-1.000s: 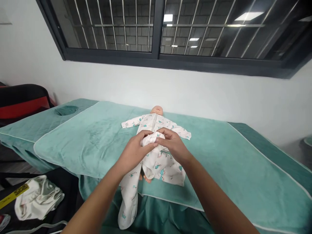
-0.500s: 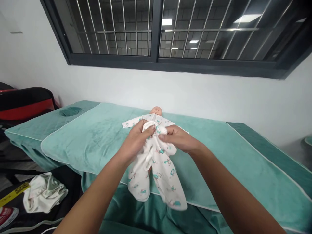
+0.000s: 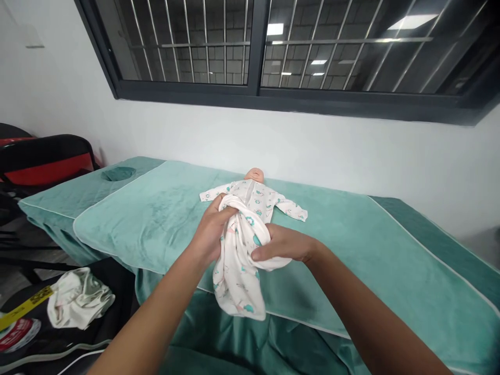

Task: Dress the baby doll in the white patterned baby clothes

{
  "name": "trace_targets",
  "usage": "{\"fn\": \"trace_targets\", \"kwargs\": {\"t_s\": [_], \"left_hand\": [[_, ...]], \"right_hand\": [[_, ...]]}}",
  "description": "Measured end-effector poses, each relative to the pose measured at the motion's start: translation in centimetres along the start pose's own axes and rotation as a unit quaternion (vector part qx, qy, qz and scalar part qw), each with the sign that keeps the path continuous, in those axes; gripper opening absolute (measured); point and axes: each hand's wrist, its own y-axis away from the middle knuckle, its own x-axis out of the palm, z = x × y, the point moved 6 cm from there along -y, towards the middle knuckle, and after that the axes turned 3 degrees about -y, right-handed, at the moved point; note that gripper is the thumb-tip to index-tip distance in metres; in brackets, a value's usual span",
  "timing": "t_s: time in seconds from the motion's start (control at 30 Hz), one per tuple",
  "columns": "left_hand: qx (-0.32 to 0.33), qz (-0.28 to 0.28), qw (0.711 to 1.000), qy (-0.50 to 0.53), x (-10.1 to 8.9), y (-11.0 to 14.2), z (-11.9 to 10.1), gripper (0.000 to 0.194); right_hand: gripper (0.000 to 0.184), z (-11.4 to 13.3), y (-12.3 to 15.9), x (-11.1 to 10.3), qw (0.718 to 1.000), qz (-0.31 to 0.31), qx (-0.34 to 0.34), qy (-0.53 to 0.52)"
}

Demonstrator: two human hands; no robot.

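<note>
A pair of white baby trousers (image 3: pixel 239 278) with a teal print hangs bunched between my two hands. My left hand (image 3: pixel 212 227) is closed on one side of the waist opening, thumb on the near side. My right hand (image 3: pixel 286 244) grips the other side of the gathered cloth, lower down. One leg hangs towards the front edge; the other is partly bunched by my right hand. Behind the cloth lies a baby doll (image 3: pixel 255 174) on its back, dressed in a matching printed top (image 3: pixel 254 191) with its sleeves spread. My hands and the trousers hide the doll's lower body.
Teal covers drape the massage bed (image 3: pixel 339 255), which has a face hole (image 3: pixel 118 173) at left. A crumpled white cloth (image 3: pixel 80 298) and a yellow strip (image 3: pixel 25 308) lie on a black seat at lower left. Black-and-red chairs (image 3: pixel 49 169) stand beyond. A barred window is above.
My right hand has moved down with its side of the cloth, and the waist opening is pulled wider. Two trouser legs hung down before; now one does. More of the doll's top shows.
</note>
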Motion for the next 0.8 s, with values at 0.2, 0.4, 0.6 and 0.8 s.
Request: {"fn": "trace_targets", "kwargs": {"t_s": [0.2,0.4,0.6,0.8], "left_hand": [[-0.113,0.136,0.984,-0.037,-0.9,0.5,2.5,0.044],[-0.135,0.148,0.980,-0.019,-2.0,0.3,3.6,0.039],[-0.103,0.021,0.992,0.074,-3.2,0.0,4.7,0.048],[-0.223,0.185,0.956,0.034,-3.4,1.8,6.2,0.056]], "right_hand": [[0.039,0.7,-1.4,-2.3,0.963,-0.193,-0.124,-0.144],[0.052,-1.8,-2.5,-2.4,0.927,-0.243,-0.090,-0.270],[0.046,-4.3,-2.9,1.1,0.983,-0.040,-0.027,-0.175],[0.049,-4.0,-3.1,-1.4,0.928,-0.226,-0.094,-0.281]]}}
